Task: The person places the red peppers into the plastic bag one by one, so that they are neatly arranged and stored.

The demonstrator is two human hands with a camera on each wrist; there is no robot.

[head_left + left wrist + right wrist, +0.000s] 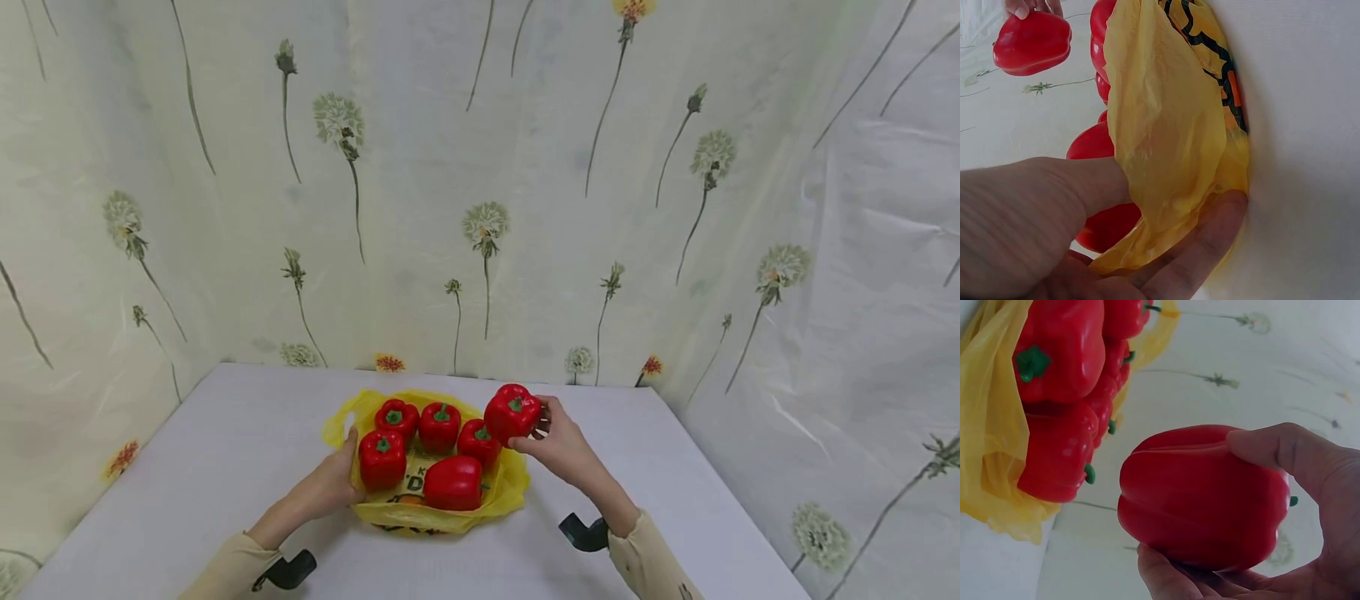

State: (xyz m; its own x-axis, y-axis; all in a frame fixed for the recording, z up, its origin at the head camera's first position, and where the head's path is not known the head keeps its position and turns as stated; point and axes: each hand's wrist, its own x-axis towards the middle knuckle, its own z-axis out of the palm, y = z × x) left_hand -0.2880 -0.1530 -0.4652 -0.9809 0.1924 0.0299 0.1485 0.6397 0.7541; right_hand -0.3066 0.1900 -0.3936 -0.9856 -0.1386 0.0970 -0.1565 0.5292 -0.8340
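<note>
My right hand (561, 446) holds a red bell pepper (513, 413) with a green stem, raised above the right side of a yellow plastic bag (504, 495). In the right wrist view, the thumb lies on one side of this pepper (1200, 497) and the fingers on the other. Several more red bell peppers sit in the opened bag; one (453, 483) lies on its side near the front. At the bag's left edge my left hand (341, 475) grips the plastic (1166, 119), thumb inside and fingers outside, next to a standing pepper (382, 459).
The bag rests on a white table (247, 450). Behind and on both sides hangs a pale curtain (420, 183) printed with dandelions. Dark print shows on the bag's inside and front. Black curved mounts (585, 533) sit at both wrists.
</note>
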